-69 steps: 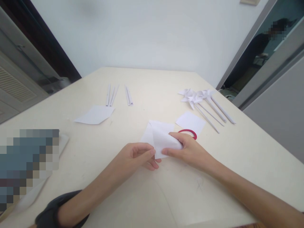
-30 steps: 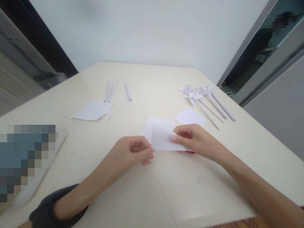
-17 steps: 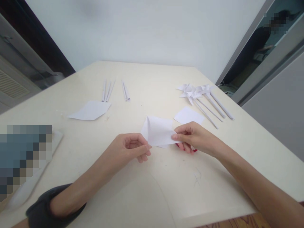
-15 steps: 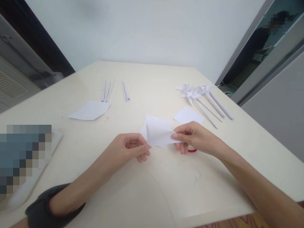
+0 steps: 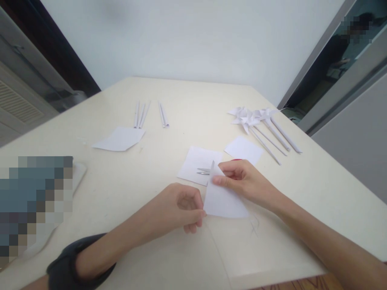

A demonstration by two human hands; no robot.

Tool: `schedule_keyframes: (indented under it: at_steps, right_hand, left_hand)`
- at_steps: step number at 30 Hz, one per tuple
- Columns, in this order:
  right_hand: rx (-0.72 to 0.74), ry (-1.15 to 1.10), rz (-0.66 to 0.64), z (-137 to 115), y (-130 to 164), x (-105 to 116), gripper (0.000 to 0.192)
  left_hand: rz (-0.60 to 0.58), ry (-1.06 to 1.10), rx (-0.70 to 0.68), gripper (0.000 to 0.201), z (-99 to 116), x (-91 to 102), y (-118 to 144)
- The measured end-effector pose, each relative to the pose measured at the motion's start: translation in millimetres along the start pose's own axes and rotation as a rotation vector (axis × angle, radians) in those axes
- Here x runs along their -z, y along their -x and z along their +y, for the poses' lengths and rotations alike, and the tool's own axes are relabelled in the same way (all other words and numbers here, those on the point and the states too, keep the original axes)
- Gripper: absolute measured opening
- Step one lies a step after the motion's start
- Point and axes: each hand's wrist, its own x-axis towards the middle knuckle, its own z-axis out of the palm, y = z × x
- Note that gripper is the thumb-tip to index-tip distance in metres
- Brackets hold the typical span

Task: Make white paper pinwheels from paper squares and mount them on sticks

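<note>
Centrally, the paper (image 5: pixel 225 201) is pinched at its left edge by the left hand (image 5: pixel 181 207); the right hand (image 5: pixel 242 181), closed on scissors (image 5: pixel 204 171), meets its top. Beyond the paper lie 2 sheets, pinwheels (image 5: pixel 250 117), a cream table (image 5: pixel 187 100). No writing shows.

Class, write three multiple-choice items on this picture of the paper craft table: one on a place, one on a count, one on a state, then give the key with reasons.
1. Where do the finished pinwheels lie?
A. far right of the table
B. near left corner
C. under the hands

2. How many rolled paper sticks lie at the far left-centre?
A. two
B. five
C. nine

3. How is the folded paper held?
A. flat and untouched
B. pinched by left hand and right hand
C. crumpled up

Key: 1 A, they lie by the right edge; 2 B, three plus two show; 3 B, both hands pinch its corners.
</note>
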Motion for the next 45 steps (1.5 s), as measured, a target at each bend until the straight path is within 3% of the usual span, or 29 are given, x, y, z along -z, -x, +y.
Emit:
schedule_keyframes:
  at_steps: [3, 5, 7, 12, 14, 18, 23, 25, 29, 34, 39, 42, 45]
  right_hand:
    - [-0.031, -0.110, 0.118, 0.8, 1.1, 2.4, 0.046]
    - [0.032, -0.178, 0.168, 0.3, 1.1, 7.0, 0.040]
    - [0.086, -0.239, 0.128, -1.0, 0.9, 12.3, 0.025]
    - [-0.021, -0.250, -0.050, -1.1, 0.9, 15.2, 0.030]
    - [-0.070, -0.208, -0.009, 0.4, 0.5, 11.6, 0.018]
    - [-0.026, -0.127, 0.151, 0.0, 0.5, 4.4, 0.018]
    - [-0.068, -0.138, 0.099, -4.3, 4.8, 4.3, 0.028]
    - [-0.074, -0.196, 0.099, -4.3, 5.6, 6.7, 0.027]
    - [-0.123, -0.095, -0.058, 0.3, 2.8, 9.5, 0.025]
    - [-0.074, 0.147, 0.113, 1.9, -0.7, 4.5, 0.040]
    - [-0.151, -0.007, 0.002, 1.8, 2.7, 9.0, 0.036]
    - [-0.187, -0.154, -0.004, 7.8, 3.3, 14.6, 0.040]
    - [-0.238, -0.326, -0.090, 12.3, 3.2, 16.4, 0.040]
  left_hand:
    - [-0.041, -0.007, 0.000, 0.013, -3.1, -0.6, 0.9]
    - [-0.071, -0.030, 0.001, 0.012, -8.5, -0.8, -0.3]
    - [-0.123, -0.039, 0.011, 0.011, -14.4, -1.1, -2.1]
    - [-0.101, -0.029, 0.011, 0.012, -16.1, -0.5, -2.3]
    - [-0.091, -0.023, 0.013, 0.013, -11.2, 0.7, -1.1]
    - [-0.078, -0.034, 0.027, 0.013, -2.0, 3.1, -0.5]
    - [-0.110, -0.037, 0.009, 0.014, -0.5, 6.0, -2.1]
    - [-0.071, -0.023, -0.022, 0.015, -0.4, 7.9, -2.8]
    - [0.089, 0.019, -0.068, 0.018, 1.7, 11.0, -4.6]
    - [0.154, 0.053, -0.096, 0.017, 3.9, 13.0, -4.0]
    - [0.255, 0.099, -0.186, 0.018, 4.2, 16.5, -0.2]
    - [0.244, 0.166, -0.229, 0.016, 5.5, 15.1, 1.9]
    - [0.206, 0.237, -0.286, 0.015, 6.1, 12.3, 3.5]
